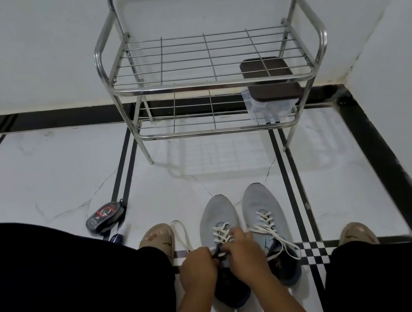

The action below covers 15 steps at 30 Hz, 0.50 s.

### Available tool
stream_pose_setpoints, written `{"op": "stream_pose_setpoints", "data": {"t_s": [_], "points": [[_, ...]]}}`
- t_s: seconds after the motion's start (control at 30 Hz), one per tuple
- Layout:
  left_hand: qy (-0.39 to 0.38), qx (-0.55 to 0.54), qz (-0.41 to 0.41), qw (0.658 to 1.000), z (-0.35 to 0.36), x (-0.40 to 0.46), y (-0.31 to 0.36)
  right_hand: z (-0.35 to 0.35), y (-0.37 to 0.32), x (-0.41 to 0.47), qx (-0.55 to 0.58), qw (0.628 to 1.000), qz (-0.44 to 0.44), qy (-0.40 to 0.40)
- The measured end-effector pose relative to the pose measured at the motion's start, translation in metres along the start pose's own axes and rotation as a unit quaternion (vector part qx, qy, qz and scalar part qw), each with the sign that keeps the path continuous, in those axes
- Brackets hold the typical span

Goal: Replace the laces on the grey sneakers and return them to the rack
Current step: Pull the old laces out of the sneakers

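Two grey sneakers stand side by side on the floor between my knees, toes pointing at the rack. The left sneaker [217,214] has a white lace threaded partway up. My left hand [197,269] and my right hand [243,253] meet over its upper eyelets, both pinching the lace there. A loop of that white lace [182,233] trails off to the left. The right sneaker [259,202] is laced in white, with loose ends [283,242] lying across its side. The steel shoe rack [214,79] stands against the wall ahead, its top shelf bare.
A dark brown lidded box [272,79] sits on the rack's lower shelf at the right. A black shoe-polish sponge case [105,217] lies on the floor to the left. My legs in black trousers and beige slippers [159,240] flank the sneakers.
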<state>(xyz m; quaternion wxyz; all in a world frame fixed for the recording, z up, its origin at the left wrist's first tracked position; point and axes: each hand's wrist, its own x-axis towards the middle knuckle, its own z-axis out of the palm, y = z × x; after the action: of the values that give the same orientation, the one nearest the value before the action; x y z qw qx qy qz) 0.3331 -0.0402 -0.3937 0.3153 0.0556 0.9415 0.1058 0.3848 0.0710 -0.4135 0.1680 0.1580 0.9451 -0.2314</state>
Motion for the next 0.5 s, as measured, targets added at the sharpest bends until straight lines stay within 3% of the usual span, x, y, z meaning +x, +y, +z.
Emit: {"op": "stream_pose_setpoints", "data": {"t_s": [0.07,0.1,0.13,0.17,0.2,0.23,0.27,0.3,0.33,0.37,0.43,0.5], "points": [[0.004,-0.046,-0.034,0.998,0.0,0.001,-0.007,0.012,-0.003,-0.005,0.028,1.0,0.0,-0.012],[0.005,-0.069,-0.055,0.996,0.001,0.002,-0.011,0.007,-0.008,-0.006,0.134,0.989,0.053,0.006],[0.003,-0.079,-0.075,0.994,0.0,0.002,-0.015,-0.004,-0.012,-0.008,0.274,0.949,0.148,0.041],[-0.001,-0.081,-0.088,0.993,0.0,0.002,-0.017,-0.011,-0.008,-0.01,0.406,0.88,0.235,0.074],[-0.004,-0.079,-0.09,0.993,0.0,0.002,-0.018,-0.016,-0.001,-0.006,0.516,0.788,0.317,0.108],[-0.007,-0.075,-0.089,0.993,0.0,0.004,-0.019,-0.022,0.003,-0.002,0.551,0.744,0.355,0.132],[-0.01,-0.071,-0.083,0.994,0.001,0.004,-0.018,-0.023,0.006,-0.001,0.499,0.783,0.344,0.139],[-0.014,-0.068,-0.076,0.995,0.0,0.005,-0.017,-0.019,0.011,0.003,0.415,0.845,0.305,0.142],[-0.018,-0.063,-0.065,0.996,0.0,0.006,-0.015,-0.013,0.014,0.003,0.299,0.914,0.237,0.137],[-0.023,-0.055,-0.056,0.997,0.0,0.007,-0.014,-0.008,0.012,0.002,0.209,0.957,0.163,0.117],[-0.036,-0.054,-0.043,0.997,-0.001,0.008,-0.012,0.001,0.002,0.001,0.073,0.993,0.059,0.073],[-0.05,-0.068,-0.04,0.996,-0.003,0.009,-0.011,0.012,-0.005,0.001,-0.019,0.998,0.003,0.056]]}}
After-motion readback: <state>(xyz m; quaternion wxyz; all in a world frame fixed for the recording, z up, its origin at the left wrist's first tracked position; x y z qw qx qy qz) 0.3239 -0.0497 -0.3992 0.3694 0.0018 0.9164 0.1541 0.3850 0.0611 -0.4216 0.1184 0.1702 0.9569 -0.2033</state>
